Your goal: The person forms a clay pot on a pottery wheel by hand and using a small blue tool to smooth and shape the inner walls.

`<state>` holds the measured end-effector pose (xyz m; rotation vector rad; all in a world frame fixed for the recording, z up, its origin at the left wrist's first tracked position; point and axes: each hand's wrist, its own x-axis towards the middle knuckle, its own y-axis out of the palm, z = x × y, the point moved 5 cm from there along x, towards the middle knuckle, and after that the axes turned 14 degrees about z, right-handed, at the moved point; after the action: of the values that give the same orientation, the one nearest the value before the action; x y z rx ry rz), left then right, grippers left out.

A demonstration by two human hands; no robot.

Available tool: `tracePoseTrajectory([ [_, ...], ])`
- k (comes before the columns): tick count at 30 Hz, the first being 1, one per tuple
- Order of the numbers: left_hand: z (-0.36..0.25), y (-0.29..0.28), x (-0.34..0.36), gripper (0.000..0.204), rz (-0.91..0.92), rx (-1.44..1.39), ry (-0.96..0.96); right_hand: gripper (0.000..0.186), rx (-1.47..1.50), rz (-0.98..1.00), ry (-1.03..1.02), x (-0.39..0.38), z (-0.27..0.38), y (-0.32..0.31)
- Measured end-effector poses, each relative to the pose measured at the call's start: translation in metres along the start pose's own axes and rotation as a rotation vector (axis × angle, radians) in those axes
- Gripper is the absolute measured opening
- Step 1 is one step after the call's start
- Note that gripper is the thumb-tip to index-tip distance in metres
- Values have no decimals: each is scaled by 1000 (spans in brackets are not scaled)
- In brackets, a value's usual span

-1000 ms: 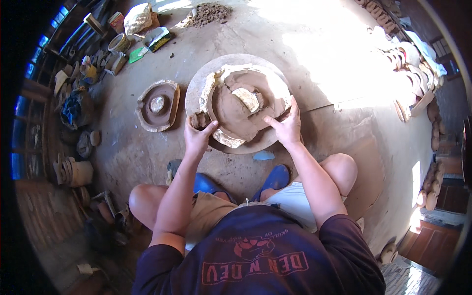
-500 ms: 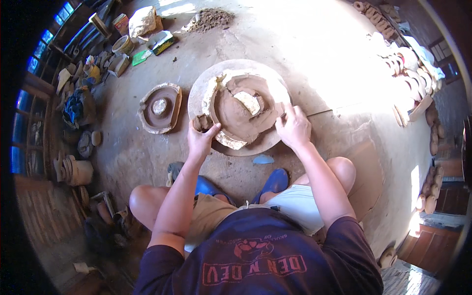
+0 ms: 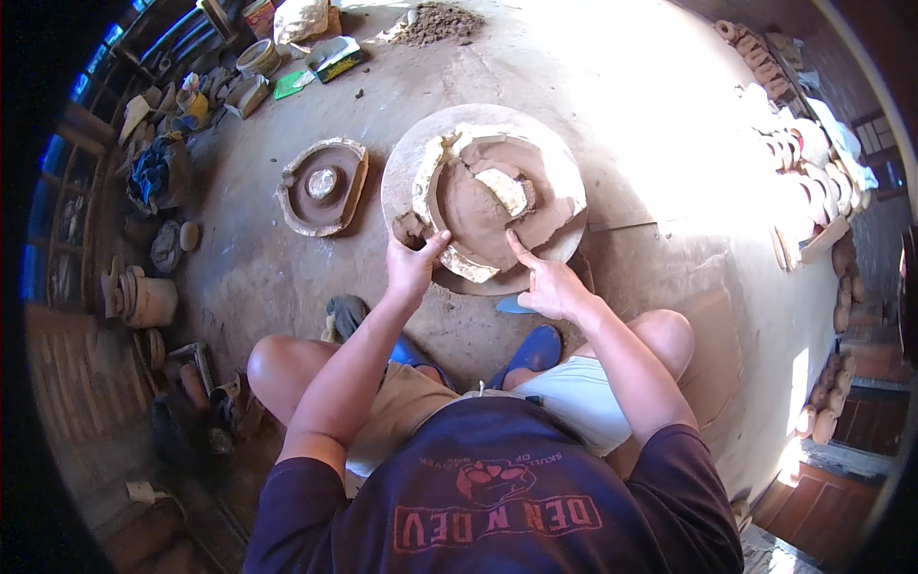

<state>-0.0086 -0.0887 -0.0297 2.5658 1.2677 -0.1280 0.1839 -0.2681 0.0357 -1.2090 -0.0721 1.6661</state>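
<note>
In front of me a white plaster mould (image 3: pixel 427 196) with a chipped rim rests on a round grey board (image 3: pixel 403 158). Brown clay (image 3: pixel 467 212) lines its inside, and a pale plaster piece (image 3: pixel 504 191) stands up in the middle. My left hand (image 3: pixel 413 265) is at the mould's near left rim, its fingers closed round a dark lump of clay (image 3: pixel 408 228). My right hand (image 3: pixel 555 286) points its index finger onto the clay at the near right side, the other fingers curled, with nothing seen in it.
A smaller plaster mould (image 3: pixel 358 197) with a clay ring sits on the floor to the left. A flat blue piece (image 3: pixel 513 304) lies by my right hand. Crumbled clay (image 3: pixel 440 26) is heaped at the far side; shaped clay pieces (image 3: pixel 813 187) line the right.
My right hand has moved from the mould's right rim toward me and leftward, its index finger now extended onto the clay. My left hand keeps the clay lump at the left rim.
</note>
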Motion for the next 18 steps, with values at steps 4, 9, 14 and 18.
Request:
tracePoseTrajectory([
  [4, -4, -4, 0, 58, 39, 32, -23, 113, -343, 54, 18, -7, 8, -27],
  [9, -7, -4, 2, 53, 23, 46, 15, 118, -92, 126, -64, -1, 0, -13],
  [14, -9, -7, 0, 46, 53, 94, -47, 109, -157, 140, -115, 1, 13, -19],
  [18, -8, -5, 4, 45, 99, -25, 54, 104, 61, 148, -104, -3, 14, -24],
])
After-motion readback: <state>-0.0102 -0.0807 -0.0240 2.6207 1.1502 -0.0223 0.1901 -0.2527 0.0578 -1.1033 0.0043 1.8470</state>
